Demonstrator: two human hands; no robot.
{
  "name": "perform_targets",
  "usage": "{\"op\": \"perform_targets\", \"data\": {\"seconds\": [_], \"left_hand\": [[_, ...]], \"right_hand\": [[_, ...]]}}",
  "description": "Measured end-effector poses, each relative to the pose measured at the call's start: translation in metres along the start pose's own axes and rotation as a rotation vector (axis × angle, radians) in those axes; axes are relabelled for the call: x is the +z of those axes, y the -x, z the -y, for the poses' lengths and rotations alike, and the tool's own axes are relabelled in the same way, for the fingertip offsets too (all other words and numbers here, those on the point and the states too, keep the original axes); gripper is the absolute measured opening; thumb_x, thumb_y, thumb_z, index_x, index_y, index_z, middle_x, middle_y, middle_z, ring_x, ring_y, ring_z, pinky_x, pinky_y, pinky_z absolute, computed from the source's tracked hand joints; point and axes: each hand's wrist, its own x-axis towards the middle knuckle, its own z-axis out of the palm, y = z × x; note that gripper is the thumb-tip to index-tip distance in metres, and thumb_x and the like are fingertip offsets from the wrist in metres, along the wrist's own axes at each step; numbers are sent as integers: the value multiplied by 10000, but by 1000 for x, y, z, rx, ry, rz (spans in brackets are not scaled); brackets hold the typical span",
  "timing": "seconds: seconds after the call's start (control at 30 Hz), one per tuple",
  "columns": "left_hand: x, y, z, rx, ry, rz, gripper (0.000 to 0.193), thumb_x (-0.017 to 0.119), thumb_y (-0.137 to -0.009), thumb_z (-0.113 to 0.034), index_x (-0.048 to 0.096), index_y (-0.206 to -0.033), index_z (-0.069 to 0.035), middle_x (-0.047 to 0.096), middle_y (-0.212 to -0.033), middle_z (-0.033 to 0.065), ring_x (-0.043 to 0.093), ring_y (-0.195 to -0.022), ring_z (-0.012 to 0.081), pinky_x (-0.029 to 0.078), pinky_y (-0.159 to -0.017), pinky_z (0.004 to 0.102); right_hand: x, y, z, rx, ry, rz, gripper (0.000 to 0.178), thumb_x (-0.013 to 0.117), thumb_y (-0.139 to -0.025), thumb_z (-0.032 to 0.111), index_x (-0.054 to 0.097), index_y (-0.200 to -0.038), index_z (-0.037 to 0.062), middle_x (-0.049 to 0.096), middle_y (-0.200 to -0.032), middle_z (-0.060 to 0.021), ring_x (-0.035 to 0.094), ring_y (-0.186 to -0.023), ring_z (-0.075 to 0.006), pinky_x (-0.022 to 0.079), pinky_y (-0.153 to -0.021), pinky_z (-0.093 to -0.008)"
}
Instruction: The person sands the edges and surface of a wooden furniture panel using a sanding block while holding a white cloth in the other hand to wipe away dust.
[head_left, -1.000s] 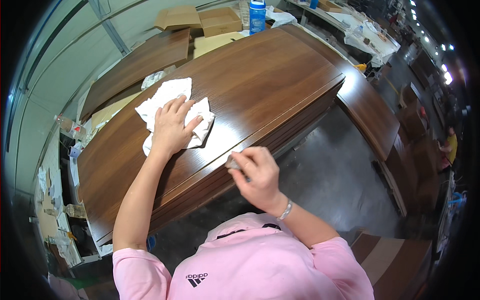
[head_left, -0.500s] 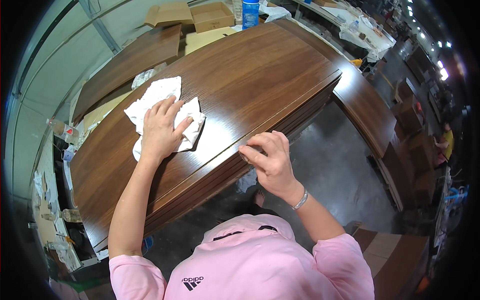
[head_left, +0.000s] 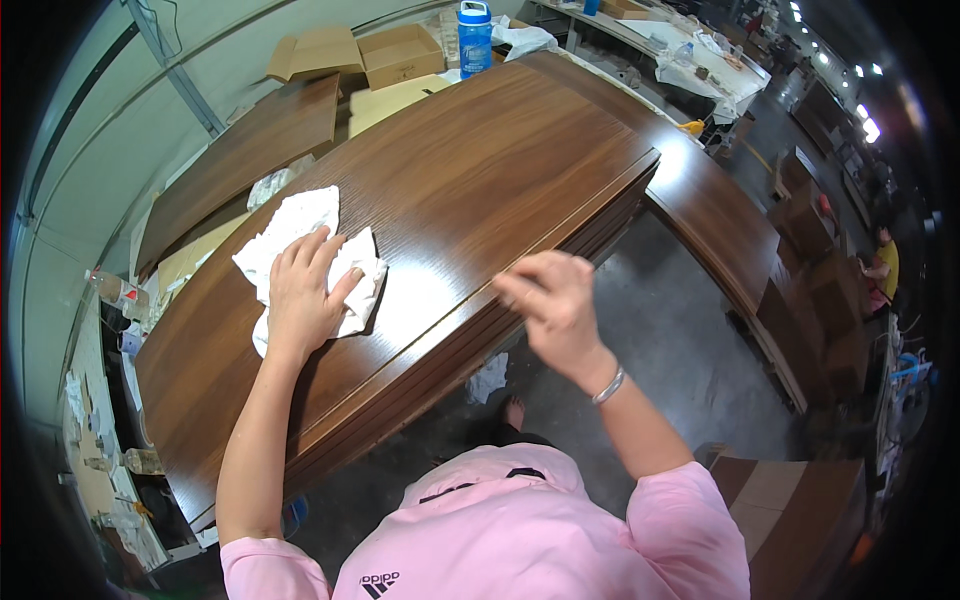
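A stack of dark brown wood-grain panels (head_left: pixel 470 150) lies before me, its glossy top one reflecting light. My left hand (head_left: pixel 305 290) rests on a crumpled white cloth (head_left: pixel 305 212) at the left part of the top panel, fingers stretched and palm down. Over the panel's near long edge, my right hand (head_left: pixel 555 305) is closed in a pinch, thumb against fingers. Motion smears its fingertips, so what they hold, if anything, cannot be made out. A silvery bracelet (head_left: pixel 608 386) circles the right wrist.
A blue bottle (head_left: pixel 474 42) and an open cardboard box (head_left: pixel 400 55) stand beyond the panels. Another brown panel (head_left: pixel 245 165) lies far left. More panels (head_left: pixel 715 205) extend at right. A cluttered white table (head_left: pixel 690 70) is farther back. A person in yellow (head_left: pixel 884 270) sits far right.
My right hand has moved rightward and away from me along the panel's near edge, still pinched. The left hand stays on the cloth. The whole view has shifted slightly.
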Motion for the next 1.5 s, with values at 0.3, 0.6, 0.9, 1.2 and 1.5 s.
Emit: {"op": "perform_targets", "data": {"seconds": [0.3,0.6,0.9,1.2,1.5], "left_hand": [[-6,-3,-5,-19,-7,23,487,634,-913,-385,619,-1285,-71,545,-1412,120,444,-1328,328,312,-1129,468],[-12,0,-8,-54,13,53,482,666,-887,-341,615,-1288,-79,536,-1420,117,440,-1327,344,322,-1120,472],[-11,-5,-9,-44,48,41,473,680,-874,-314,622,-1267,-56,544,-1410,117,460,-1305,348,350,-1095,462],[-2,-5,-41,2,96,179,604,724,-801,-259,571,-1348,-57,478,-1485,169,396,-1408,366,216,-1171,572],[69,-122,-218,595,191,209,597,752,-815,-153,528,-1327,55,515,-1424,232,453,-1359,401,335,-1130,554]], "right_hand": [[-30,-14,-101,161,120,-185,271,694,-781,14,754,-1018,131,639,-1009,-8,574,-1003,-217,371,-909,-384],[-34,-17,-127,137,34,-132,295,727,-745,20,759,-1017,129,632,-1011,5,570,-1016,-190,366,-905,-358],[-74,-35,-263,253,237,-237,272,722,-775,36,764,-1026,130,640,-1010,3,579,-1024,-204,393,-906,-355],[-86,-10,-316,497,339,-351,232,704,-801,64,756,-1024,104,625,-1011,-54,581,-1001,-251,425,-905,-391],[-70,126,-227,698,8,-382,234,747,-763,12,740,-996,18,616,-925,-98,593,-886,-269,477,-791,-354]]}}
